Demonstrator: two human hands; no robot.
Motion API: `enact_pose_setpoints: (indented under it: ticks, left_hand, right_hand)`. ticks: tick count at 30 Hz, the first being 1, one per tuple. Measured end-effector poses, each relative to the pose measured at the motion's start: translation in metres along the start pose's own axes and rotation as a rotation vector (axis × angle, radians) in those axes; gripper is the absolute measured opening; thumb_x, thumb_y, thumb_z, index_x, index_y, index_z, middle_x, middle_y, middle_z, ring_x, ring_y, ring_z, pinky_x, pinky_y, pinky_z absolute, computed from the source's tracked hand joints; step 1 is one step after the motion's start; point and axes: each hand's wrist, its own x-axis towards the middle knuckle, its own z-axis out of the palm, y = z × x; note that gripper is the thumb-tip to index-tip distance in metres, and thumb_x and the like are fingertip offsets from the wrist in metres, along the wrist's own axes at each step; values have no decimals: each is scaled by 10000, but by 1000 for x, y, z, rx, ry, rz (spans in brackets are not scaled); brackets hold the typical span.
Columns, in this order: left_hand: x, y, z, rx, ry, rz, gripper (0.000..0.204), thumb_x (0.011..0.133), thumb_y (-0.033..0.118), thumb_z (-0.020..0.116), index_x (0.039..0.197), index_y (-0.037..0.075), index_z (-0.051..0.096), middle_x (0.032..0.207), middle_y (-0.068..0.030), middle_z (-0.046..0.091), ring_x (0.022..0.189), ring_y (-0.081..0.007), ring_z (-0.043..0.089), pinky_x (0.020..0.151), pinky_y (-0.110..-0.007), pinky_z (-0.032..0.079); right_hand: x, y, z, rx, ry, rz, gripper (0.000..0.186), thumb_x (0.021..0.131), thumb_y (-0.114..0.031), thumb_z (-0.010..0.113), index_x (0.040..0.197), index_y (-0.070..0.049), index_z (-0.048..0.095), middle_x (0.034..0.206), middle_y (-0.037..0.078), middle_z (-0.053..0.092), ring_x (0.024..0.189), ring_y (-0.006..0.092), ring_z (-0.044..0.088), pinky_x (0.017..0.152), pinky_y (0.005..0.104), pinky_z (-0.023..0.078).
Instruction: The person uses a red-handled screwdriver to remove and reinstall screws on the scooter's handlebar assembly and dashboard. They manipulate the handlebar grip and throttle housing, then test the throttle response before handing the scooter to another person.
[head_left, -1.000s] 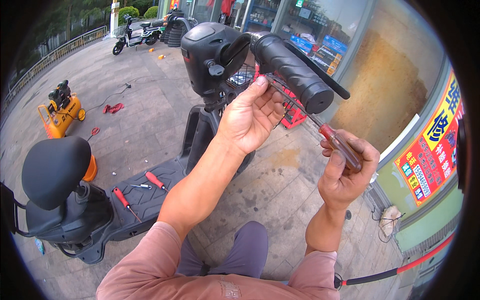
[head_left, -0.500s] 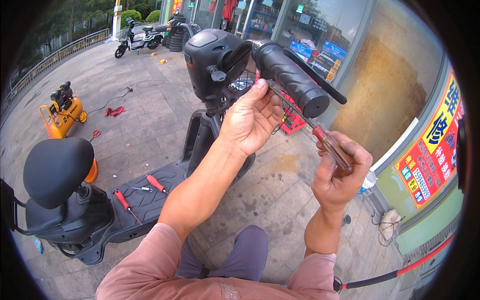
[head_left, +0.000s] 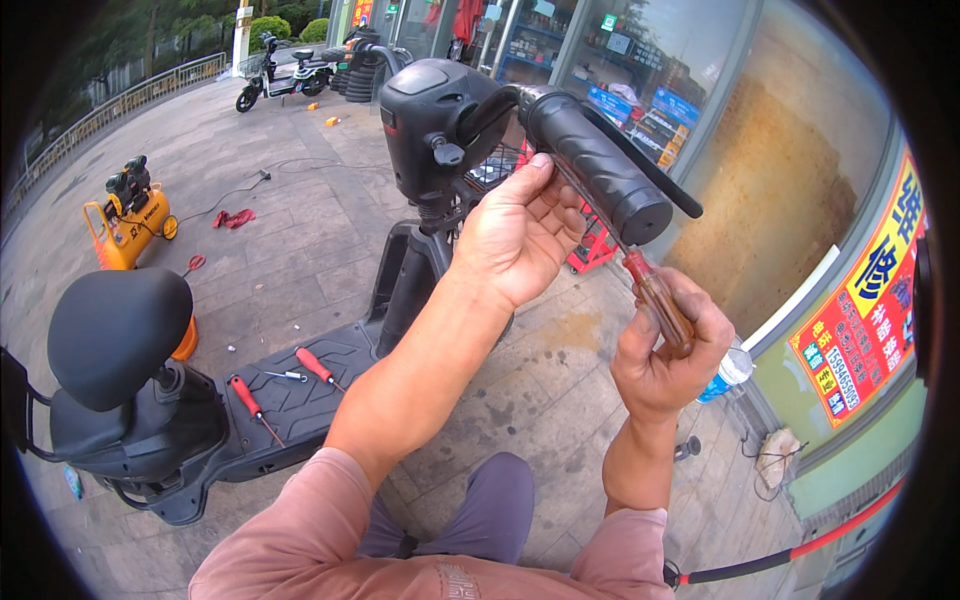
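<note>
In my right hand [head_left: 665,345] is a screwdriver with a translucent red-amber handle [head_left: 657,295], fingers wrapped round it. Its thin shaft runs alongside the underside of a black ribbed handlebar grip [head_left: 597,160] on an electric scooter. My left hand [head_left: 520,230] is closed near the shaft's far end, thumb and forefinger pinched together there and the other fingers curled. The shaft's tip is hidden by the fingers and grip. A black lever [head_left: 650,165] extends behind the grip. The scooter's dark front housing [head_left: 430,125], with a key knob, stands left of the grip.
Two red-handled screwdrivers [head_left: 313,364] and a small metal tool [head_left: 287,376] lie on the scooter's footboard [head_left: 345,400]. A black seat [head_left: 120,325] is at left. Beyond stand a yellow air compressor [head_left: 130,225] and another scooter [head_left: 285,75]. Glass shopfront runs along the right.
The view has shifted slightly, so the scooter sits further right. The screwdriver's handle has come closer to the grip's end. Both hands keep their hold.
</note>
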Motion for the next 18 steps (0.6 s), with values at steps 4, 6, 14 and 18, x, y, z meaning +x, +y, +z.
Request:
enact_pose_setpoints:
  ticks: [4, 6, 14, 18]
  left_hand:
    - [1, -2, 3, -12, 22, -1, 181, 916, 235, 607, 1004, 77, 615, 887, -55, 656, 819, -174, 619, 720, -324, 513]
    - [0, -3, 4, -26, 20, -11, 182, 916, 243, 606, 1007, 86, 614, 911, -50, 652, 852, -177, 614, 757, -342, 506]
    - [0, -15, 17, -131, 170, 18, 188, 914, 245, 610, 1029, 96, 612, 1001, -54, 645, 967, -217, 605, 920, -413, 467]
    - [-1, -17, 22, -170, 195, 33, 220, 913, 248, 616, 1060, 83, 612, 1055, -67, 651, 1020, -211, 599, 961, -397, 445]
  right_hand:
    - [3, -2, 2, -21, -10, -25, 382, 845, -165, 680, 1075, -16, 414, 918, 222, 658, 755, 300, 676, 672, 332, 538]
    - [4, -6, 1, -21, -49, -28, 357, 858, -137, 655, 1077, -7, 406, 1003, 221, 621, 836, 257, 649, 731, 323, 531]
    - [12, -19, -2, -114, -119, -23, 319, 851, -102, 642, 1057, -3, 421, 1015, 204, 618, 885, 251, 642, 777, 318, 514]
    - [13, -18, -2, -129, -130, -50, 325, 850, -124, 654, 1049, -7, 426, 983, 201, 626, 869, 271, 647, 764, 327, 509]
